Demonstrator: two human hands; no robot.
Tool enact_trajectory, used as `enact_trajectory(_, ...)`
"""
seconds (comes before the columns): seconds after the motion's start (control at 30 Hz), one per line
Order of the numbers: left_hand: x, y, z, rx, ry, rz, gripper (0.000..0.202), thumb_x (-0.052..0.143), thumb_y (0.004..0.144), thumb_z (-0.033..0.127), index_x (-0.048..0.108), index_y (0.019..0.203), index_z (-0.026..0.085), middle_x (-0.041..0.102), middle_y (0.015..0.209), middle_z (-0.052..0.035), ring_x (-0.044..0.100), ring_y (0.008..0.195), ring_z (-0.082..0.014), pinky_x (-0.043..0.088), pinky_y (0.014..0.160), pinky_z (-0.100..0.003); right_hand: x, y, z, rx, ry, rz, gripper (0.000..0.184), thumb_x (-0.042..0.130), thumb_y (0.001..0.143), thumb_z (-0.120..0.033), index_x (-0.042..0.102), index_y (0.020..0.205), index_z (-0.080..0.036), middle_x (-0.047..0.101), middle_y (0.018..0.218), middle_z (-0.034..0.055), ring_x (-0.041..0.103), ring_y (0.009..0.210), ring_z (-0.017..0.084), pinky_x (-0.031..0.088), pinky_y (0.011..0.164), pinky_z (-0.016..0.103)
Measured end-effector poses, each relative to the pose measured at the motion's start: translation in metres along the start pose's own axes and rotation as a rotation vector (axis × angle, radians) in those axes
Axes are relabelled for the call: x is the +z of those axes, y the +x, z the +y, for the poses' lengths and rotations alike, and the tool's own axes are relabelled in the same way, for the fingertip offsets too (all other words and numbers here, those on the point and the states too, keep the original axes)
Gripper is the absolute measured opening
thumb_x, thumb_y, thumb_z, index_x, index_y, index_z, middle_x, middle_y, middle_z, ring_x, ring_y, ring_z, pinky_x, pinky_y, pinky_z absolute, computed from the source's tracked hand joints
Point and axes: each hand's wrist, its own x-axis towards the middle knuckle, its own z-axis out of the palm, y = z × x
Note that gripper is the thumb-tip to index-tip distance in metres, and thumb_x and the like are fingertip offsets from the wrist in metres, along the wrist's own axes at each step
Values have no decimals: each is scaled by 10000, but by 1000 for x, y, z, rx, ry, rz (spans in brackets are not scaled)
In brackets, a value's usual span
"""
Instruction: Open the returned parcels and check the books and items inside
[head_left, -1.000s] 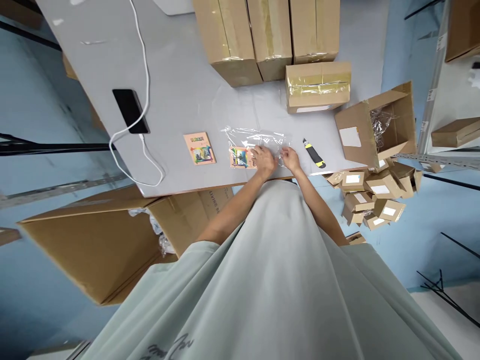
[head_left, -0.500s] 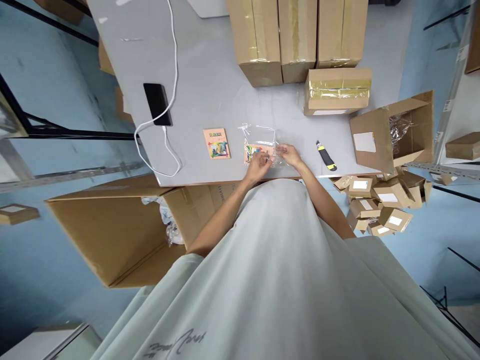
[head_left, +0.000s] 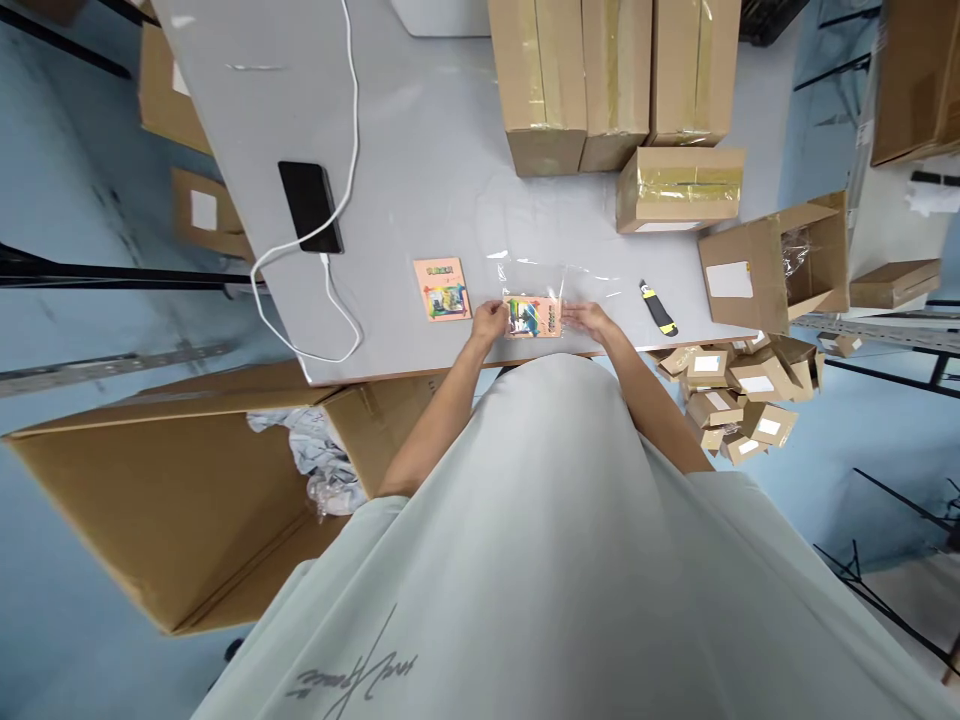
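Note:
A small pink card with a colourful picture lies near the front edge of the grey table, under or inside a clear plastic bag. My left hand grips the card's left edge with curled fingers. My right hand pinches its right edge together with the bag. A second, similar pink card lies flat on the table just left of my left hand.
A yellow-and-black utility knife lies right of my hands. A black phone on a white cable sits at the left. Taped cartons stand at the back. An open box and several small boxes are at the right; a big carton is below left.
The card has moved right, from beside my left hand to between both hands. My left hand has come off the bag and onto the card's left edge. The camera view has shifted.

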Motion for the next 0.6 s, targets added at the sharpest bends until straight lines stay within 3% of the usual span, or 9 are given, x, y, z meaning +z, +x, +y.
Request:
enact_trajectory(0.1,-6,-7,1,-32,-65,-73,283,776,909,468,751,850,192,744,760,-48,703,803,-239,633,828,-393,-2,-9,0,14,-14,-15,195,800,862,-26,726,780,-187,799,759,14,770,746,128,679,977,292)
enact_trajectory(0.27,-20,-18,8,-3,-205,-149,383,878,839,565,818,881,189,822,889,-73,746,918,-262,634,951,-419,-6,-31,0,-57,-68,-95,83,867,814,-153,792,842,-172,833,847,10,751,779,128,637,875,250)
enact_trajectory(0.47,-37,-35,18,65,-303,-176,586,992,688,712,871,906,182,863,1009,-97,758,1064,-308,626,1033,-452,-7,-65,-8,-243,-147,-120,406,1026,700,-454,704,785,-222,796,830,-16,759,864,176,647,921,313)
enact_trajectory(0.6,-37,-45,23,98,-336,-157,589,1017,638,700,868,889,189,861,1036,-89,753,1073,-301,625,1062,-455,-9,-91,-20,-336,-200,-162,526,1028,713,-616,678,819,-240,758,807,5,757,873,217,658,858,342)
